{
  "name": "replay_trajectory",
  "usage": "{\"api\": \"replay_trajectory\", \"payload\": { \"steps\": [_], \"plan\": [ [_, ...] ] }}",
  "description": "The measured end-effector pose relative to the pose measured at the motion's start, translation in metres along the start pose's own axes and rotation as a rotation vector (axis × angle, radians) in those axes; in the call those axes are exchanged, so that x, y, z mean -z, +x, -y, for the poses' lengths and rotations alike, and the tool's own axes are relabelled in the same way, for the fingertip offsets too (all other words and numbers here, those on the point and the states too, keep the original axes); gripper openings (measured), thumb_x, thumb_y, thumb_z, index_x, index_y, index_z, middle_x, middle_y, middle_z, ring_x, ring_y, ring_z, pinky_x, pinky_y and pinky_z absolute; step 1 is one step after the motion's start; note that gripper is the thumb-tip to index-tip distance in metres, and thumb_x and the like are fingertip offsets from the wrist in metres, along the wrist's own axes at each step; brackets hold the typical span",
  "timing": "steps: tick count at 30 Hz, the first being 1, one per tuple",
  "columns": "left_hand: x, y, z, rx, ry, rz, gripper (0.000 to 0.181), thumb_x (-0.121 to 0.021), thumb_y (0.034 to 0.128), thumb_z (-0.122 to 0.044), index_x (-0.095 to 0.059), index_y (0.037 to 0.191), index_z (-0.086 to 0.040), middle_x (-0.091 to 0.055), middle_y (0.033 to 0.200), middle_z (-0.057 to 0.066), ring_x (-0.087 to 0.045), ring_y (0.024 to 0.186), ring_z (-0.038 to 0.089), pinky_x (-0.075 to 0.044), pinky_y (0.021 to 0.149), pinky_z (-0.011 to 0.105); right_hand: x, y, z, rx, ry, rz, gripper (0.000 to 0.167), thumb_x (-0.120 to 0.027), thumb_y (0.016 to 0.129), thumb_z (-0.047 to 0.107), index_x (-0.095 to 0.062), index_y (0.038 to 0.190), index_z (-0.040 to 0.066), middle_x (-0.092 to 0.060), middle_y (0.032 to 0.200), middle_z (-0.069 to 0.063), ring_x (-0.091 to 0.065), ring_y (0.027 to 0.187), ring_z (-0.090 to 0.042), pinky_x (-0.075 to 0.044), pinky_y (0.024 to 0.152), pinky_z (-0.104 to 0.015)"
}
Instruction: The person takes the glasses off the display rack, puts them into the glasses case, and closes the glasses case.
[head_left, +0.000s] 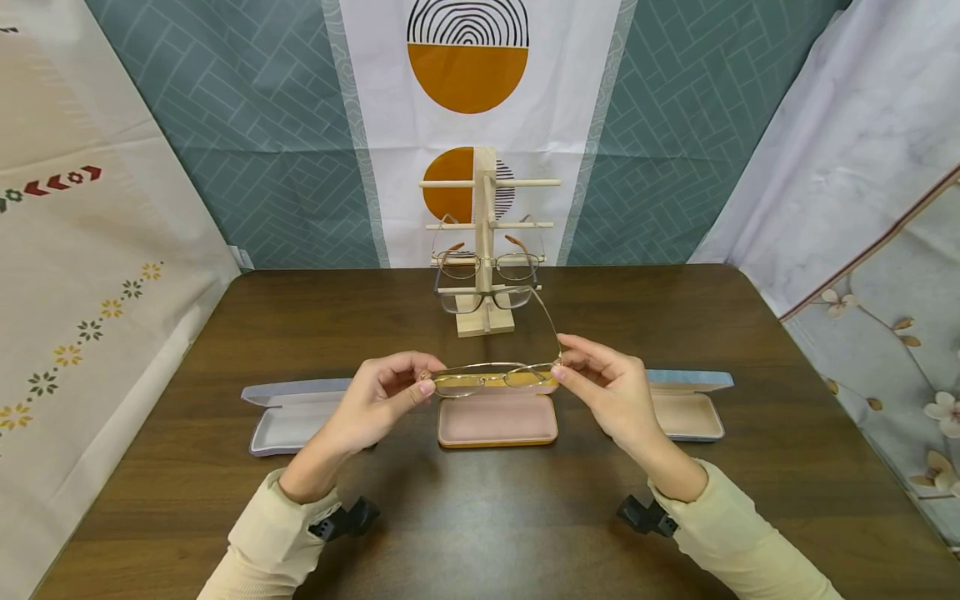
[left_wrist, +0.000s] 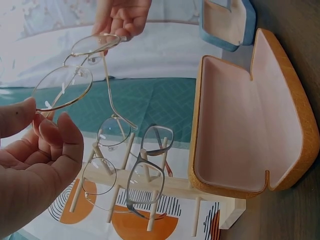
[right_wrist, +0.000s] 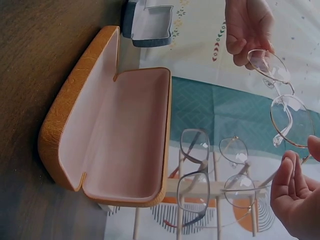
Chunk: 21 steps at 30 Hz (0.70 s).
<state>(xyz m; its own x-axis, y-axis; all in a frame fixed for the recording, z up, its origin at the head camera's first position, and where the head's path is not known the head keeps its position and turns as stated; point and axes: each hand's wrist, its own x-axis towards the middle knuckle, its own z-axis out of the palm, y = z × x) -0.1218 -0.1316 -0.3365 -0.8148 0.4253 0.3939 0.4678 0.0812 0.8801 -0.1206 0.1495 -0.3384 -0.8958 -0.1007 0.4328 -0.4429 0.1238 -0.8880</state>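
Observation:
Both hands hold a pair of thin gold-rimmed eyeglasses in the air above an open orange eyeglass case with pink lining. My left hand pinches the left end of the frame between thumb and fingers. At the right end, by the hinge, my right hand pinches the frame. One temple lies folded across behind the lenses, while the other sticks out away from me on the right. In the right wrist view, the case shows nothing inside.
Behind the case stands a wooden glasses rack bearing a gold-rimmed pair and a dark-framed pair. An open grey-blue case lies at left, partly behind my left hand. At right is an open blue case with beige lining.

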Motion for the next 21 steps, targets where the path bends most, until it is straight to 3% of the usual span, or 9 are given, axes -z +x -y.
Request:
{"api": "replay_trajectory", "payload": {
  "steps": [10, 21],
  "plan": [
    [-0.0002, 0.0005, -0.0005, 0.006, -0.028, -0.03, 0.017, -0.055, 0.0839, 0.012, -0.059, 0.1, 0.011, -0.054, 0.07, 0.006, -0.058, 0.064, 0.017, -0.048, 0.055, 0.024, -0.0009, -0.0001, 0.0001, -0.03, 0.036, 0.029, 0.037, -0.063, 0.078, -0.011, -0.055, 0.114, -0.014, -0.066, 0.079, 0.01, -0.06, 0.071, -0.005, -0.047, 0.061, -0.016],
    [0.0003, 0.0004, -0.0001, 0.032, -0.065, -0.051, 0.017, -0.055, 0.0836, 0.011, -0.058, 0.101, 0.012, -0.056, 0.07, 0.007, -0.059, 0.064, 0.013, -0.049, 0.056, 0.023, -0.0026, -0.0009, 0.0001, -0.07, 0.067, 0.054, 0.04, -0.062, 0.079, -0.011, -0.054, 0.118, -0.012, -0.067, 0.08, 0.011, -0.059, 0.065, -0.007, -0.046, 0.057, -0.016]
  ]
}}
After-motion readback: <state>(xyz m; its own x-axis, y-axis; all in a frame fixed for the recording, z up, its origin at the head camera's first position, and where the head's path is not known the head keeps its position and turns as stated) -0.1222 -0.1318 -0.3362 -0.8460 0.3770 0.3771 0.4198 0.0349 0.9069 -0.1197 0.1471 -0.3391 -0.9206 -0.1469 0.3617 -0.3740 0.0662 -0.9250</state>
